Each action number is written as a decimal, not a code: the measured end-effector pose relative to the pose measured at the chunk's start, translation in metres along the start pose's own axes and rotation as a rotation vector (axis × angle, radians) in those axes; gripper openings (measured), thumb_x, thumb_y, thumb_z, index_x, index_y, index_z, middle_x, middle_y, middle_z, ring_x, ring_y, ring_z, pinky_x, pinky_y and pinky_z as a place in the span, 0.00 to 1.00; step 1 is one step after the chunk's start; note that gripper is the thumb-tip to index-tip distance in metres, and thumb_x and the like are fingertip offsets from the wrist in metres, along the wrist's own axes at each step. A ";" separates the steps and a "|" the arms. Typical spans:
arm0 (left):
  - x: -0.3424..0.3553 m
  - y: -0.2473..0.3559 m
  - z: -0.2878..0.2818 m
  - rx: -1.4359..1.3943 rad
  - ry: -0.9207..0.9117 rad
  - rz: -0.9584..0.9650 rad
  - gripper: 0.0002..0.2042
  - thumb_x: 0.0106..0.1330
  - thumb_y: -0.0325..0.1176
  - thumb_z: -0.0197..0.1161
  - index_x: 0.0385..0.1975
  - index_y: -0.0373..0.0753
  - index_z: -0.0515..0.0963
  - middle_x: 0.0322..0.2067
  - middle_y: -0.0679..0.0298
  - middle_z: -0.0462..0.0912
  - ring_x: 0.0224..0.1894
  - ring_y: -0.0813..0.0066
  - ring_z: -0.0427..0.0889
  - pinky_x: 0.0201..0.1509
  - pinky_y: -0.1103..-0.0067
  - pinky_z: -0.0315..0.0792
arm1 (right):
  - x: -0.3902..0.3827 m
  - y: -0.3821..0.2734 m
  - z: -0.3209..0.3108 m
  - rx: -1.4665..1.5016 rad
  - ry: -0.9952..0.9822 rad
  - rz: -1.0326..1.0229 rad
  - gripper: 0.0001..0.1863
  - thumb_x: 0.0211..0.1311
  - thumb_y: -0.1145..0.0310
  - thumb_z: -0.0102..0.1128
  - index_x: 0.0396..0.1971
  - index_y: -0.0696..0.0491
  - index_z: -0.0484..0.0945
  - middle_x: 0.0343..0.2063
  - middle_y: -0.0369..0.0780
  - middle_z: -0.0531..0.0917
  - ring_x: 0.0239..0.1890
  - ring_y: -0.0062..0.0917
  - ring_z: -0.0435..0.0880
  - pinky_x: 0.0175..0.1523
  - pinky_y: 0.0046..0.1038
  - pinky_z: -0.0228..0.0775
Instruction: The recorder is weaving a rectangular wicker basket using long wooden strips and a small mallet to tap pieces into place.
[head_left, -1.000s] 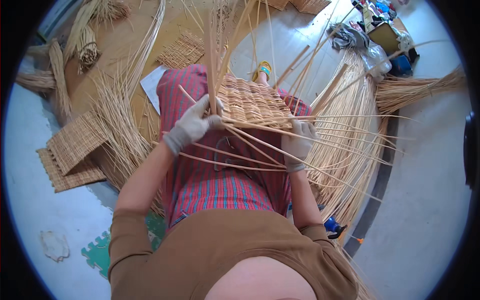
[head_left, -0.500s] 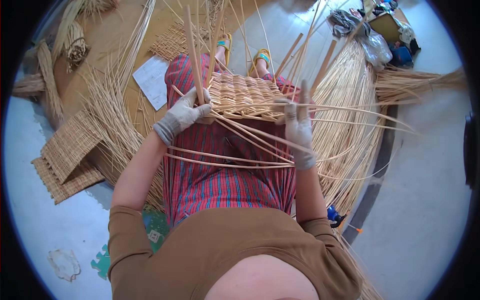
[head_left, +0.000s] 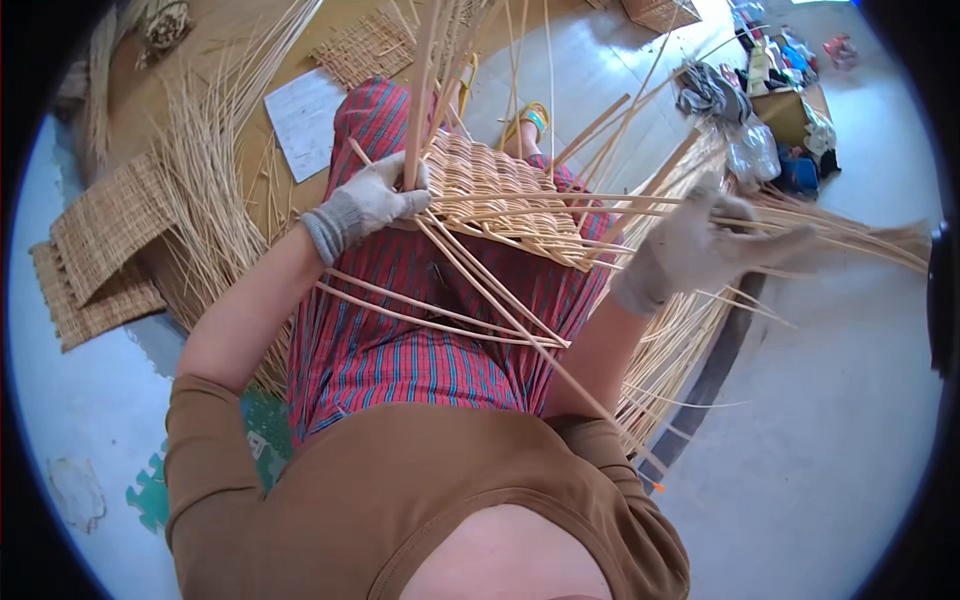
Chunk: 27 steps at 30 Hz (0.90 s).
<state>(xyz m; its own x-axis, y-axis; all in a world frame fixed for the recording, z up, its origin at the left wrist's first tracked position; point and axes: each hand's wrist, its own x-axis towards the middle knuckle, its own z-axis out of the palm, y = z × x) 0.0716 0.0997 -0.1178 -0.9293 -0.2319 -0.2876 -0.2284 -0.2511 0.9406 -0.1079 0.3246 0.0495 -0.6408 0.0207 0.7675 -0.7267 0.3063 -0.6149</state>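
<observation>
A half-woven wicker basket (head_left: 495, 190) rests across my lap, its woven panel tilted toward me. My gloved left hand (head_left: 372, 198) is closed on its left corner, with the thumb beside a flat upright stake (head_left: 418, 110). Out to the right, my gloved right hand (head_left: 685, 250) is somewhat blurred by motion. Long wicker strands (head_left: 585, 203) run from the basket's near edge into its curled fingers and come out beyond them, while another finger points right. Several loose strands (head_left: 490, 290) hang from the left corner across my lap.
Bundles of loose wicker (head_left: 215, 170) lie on the floor at the left, with more under my right arm. Two woven panels (head_left: 110, 230) lie far left. A white sheet (head_left: 303, 122) is near my feet. Bags and a box (head_left: 790, 115) stand at the back right.
My right hand has moved from the basket's right corner outward to the right along the strands. My left hand stays at the left corner. The basket's right side now tilts lower.
</observation>
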 end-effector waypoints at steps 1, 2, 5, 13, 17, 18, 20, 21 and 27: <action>-0.001 0.001 0.001 0.011 0.032 -0.039 0.09 0.70 0.28 0.72 0.42 0.45 0.76 0.35 0.75 0.76 0.37 0.83 0.78 0.41 0.79 0.79 | 0.004 -0.007 0.012 0.100 0.029 -0.059 0.52 0.71 0.65 0.68 0.84 0.51 0.40 0.54 0.44 0.80 0.47 0.27 0.79 0.48 0.29 0.76; -0.001 0.003 0.003 -0.004 0.050 -0.050 0.10 0.69 0.28 0.72 0.41 0.45 0.76 0.34 0.75 0.76 0.37 0.83 0.77 0.40 0.79 0.79 | -0.002 -0.013 0.021 0.186 0.055 -0.086 0.50 0.72 0.64 0.67 0.83 0.52 0.43 0.53 0.44 0.81 0.45 0.27 0.79 0.47 0.30 0.75; 0.000 0.007 0.006 0.021 0.074 -0.055 0.10 0.69 0.27 0.72 0.41 0.46 0.76 0.33 0.76 0.76 0.35 0.84 0.77 0.38 0.81 0.78 | -0.046 -0.008 0.049 0.594 -0.162 0.304 0.35 0.79 0.59 0.58 0.78 0.54 0.58 0.48 0.40 0.83 0.41 0.25 0.79 0.41 0.29 0.73; -0.005 0.005 0.011 -0.183 0.048 -0.013 0.12 0.68 0.26 0.72 0.36 0.45 0.73 0.30 0.76 0.72 0.31 0.84 0.74 0.36 0.80 0.75 | -0.070 0.054 0.016 1.137 -0.475 0.974 0.16 0.85 0.58 0.47 0.38 0.53 0.76 0.16 0.27 0.56 0.17 0.13 0.54 0.22 0.21 0.50; -0.002 -0.007 0.020 0.111 0.194 0.061 0.13 0.67 0.21 0.71 0.36 0.43 0.70 0.29 0.74 0.71 0.31 0.81 0.74 0.37 0.78 0.77 | -0.064 0.022 0.085 0.926 -0.616 0.291 0.10 0.80 0.62 0.53 0.39 0.51 0.77 0.32 0.35 0.76 0.31 0.16 0.78 0.28 0.21 0.64; -0.001 -0.010 0.022 0.061 0.225 0.029 0.14 0.64 0.27 0.75 0.36 0.41 0.71 0.27 0.70 0.72 0.30 0.79 0.73 0.37 0.74 0.75 | -0.073 0.012 0.111 1.033 -0.641 0.524 0.12 0.80 0.62 0.53 0.37 0.52 0.79 0.33 0.35 0.79 0.29 0.17 0.78 0.29 0.22 0.66; -0.002 -0.012 0.023 0.095 0.247 0.082 0.14 0.64 0.27 0.75 0.36 0.41 0.71 0.27 0.70 0.72 0.30 0.79 0.72 0.37 0.74 0.74 | -0.089 -0.003 0.155 1.248 -0.697 0.913 0.16 0.82 0.61 0.51 0.34 0.54 0.80 0.28 0.34 0.81 0.25 0.16 0.75 0.28 0.23 0.68; -0.002 -0.012 0.022 0.120 0.260 0.062 0.15 0.64 0.27 0.75 0.35 0.42 0.71 0.27 0.70 0.72 0.30 0.79 0.72 0.36 0.74 0.74 | -0.094 -0.005 0.169 1.149 -0.734 0.966 0.19 0.83 0.60 0.49 0.33 0.54 0.81 0.23 0.32 0.79 0.21 0.16 0.73 0.27 0.23 0.68; -0.003 -0.013 0.029 0.243 0.379 0.088 0.24 0.57 0.40 0.85 0.31 0.42 0.69 0.22 0.72 0.69 0.25 0.79 0.68 0.31 0.74 0.71 | -0.103 -0.010 0.193 0.864 -0.761 0.843 0.18 0.84 0.58 0.49 0.39 0.55 0.82 0.20 0.29 0.75 0.20 0.15 0.71 0.26 0.22 0.66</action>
<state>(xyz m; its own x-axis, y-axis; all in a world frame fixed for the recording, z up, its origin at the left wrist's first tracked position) 0.0690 0.1313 -0.1235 -0.7867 -0.5815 -0.2075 -0.2567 0.0024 0.9665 -0.0827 0.1356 -0.0584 -0.7239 -0.6899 0.0101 0.1892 -0.2126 -0.9587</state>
